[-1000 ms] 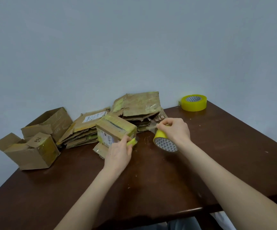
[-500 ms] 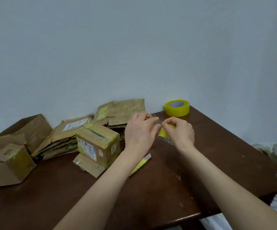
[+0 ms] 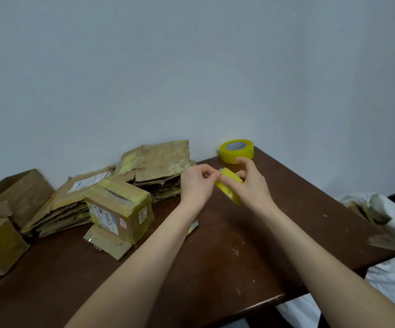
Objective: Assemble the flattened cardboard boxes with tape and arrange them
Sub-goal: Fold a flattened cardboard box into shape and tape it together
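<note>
yellow roll of packing tape (image 3: pixel 227 189) between both hands over the dark brown wooden table (image 3: pixel 286 233), gripped in the curled right hand (image 3: pixel 250 185), edge pinched by the left hand (image 3: pixel 196 183). just left, small taped-shut cardboard box (image 3: pixel 120 209); behind, flattened cardboard stacks (image 3: pixel 156 166); far left, assembled brown cardboard box (image 3: pixel 19 192), inside not visible.
</note>
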